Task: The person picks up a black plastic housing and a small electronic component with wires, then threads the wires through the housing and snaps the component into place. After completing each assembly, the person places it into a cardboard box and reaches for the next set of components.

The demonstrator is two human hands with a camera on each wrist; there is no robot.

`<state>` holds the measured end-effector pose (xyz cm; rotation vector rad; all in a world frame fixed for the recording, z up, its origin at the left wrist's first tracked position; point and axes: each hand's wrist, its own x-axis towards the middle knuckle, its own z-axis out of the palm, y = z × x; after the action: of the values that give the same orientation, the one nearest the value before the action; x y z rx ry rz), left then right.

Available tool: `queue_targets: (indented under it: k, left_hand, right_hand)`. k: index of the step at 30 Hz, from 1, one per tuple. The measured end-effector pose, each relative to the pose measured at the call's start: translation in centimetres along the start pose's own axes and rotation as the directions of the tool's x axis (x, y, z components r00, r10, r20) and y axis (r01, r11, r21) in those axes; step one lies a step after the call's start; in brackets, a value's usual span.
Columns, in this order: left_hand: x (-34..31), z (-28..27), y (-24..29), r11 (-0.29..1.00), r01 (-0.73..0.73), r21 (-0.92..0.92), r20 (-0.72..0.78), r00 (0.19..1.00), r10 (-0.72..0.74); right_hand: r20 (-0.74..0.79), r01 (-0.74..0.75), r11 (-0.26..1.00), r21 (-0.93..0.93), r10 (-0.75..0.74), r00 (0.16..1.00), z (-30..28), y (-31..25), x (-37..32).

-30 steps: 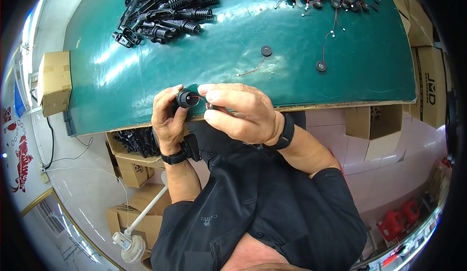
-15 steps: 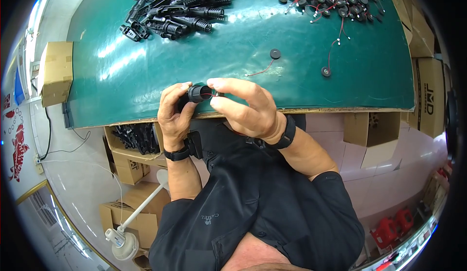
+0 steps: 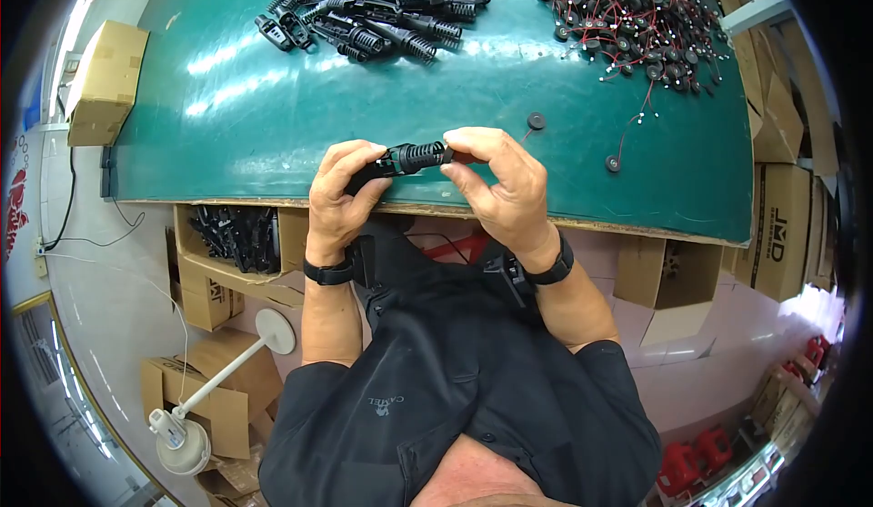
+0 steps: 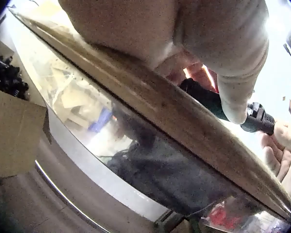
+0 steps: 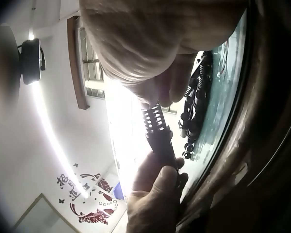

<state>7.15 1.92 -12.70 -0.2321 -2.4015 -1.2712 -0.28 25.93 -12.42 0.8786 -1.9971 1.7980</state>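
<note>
In the head view my left hand (image 3: 339, 193) grips a black plastic tubular housing (image 3: 420, 157) with a ribbed, slotted end, held just over the table's near edge. The ribbed end points right, towards my right hand (image 3: 509, 184). There the right thumb and fingertips pinch a small dark round speaker (image 3: 447, 155) right at the housing's mouth; most of it is hidden by the fingers. In the right wrist view the slotted end of the housing (image 5: 155, 119) runs up to those fingertips. The left wrist view shows the left thumb lying along the housing (image 4: 254, 119).
Similar black housings (image 3: 382, 7) are heaped at the back of the green table (image 3: 236, 134). A pile of round speakers with red wires (image 3: 637, 16) lies back right; two loose ones (image 3: 536, 121) lie nearer. A carton of black parts (image 3: 291, 234) stands below the table's edge.
The housing has turned from mouth towards the viewer to lying sideways. My right fingertips have brought the speaker up to its mouth, and the red wire between them no longer shows.
</note>
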Motion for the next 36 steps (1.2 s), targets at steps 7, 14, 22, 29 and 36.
queue_targets:
  k: [7,14,22,29,36]
  left_hand:
    - [0.2,-0.3,0.1,1.000,0.008,-0.009,0.052,0.999,-0.007]
    - [0.3,-0.4,0.3,0.999,0.035,-0.005,0.101,0.994,-0.035]
    - [0.5,-0.8,0.2,1.000,0.025,0.011,0.121,0.992,-0.027]
    - [1.0,-4.0,0.7,0.999,0.052,-0.011,0.123,0.991,-0.050]
    - [7.2,-10.4,4.3,0.922,0.052,0.384,0.359,0.911,-0.201]
  right_hand:
    - [0.193,-0.204,0.965,0.165,0.171,0.966,-1.4,0.5,0.7]
    - [0.260,-0.144,0.987,0.073,0.120,0.958,-2.1,0.8,1.0]
    - [0.215,-0.130,0.991,0.023,0.122,0.969,-1.2,0.7,0.2]
    - [0.168,-0.218,0.976,0.017,0.212,0.963,-0.7,0.4,-0.3]
    - [0.149,-0.217,0.976,-0.009,0.216,0.965,-0.8,0.6,-0.8]
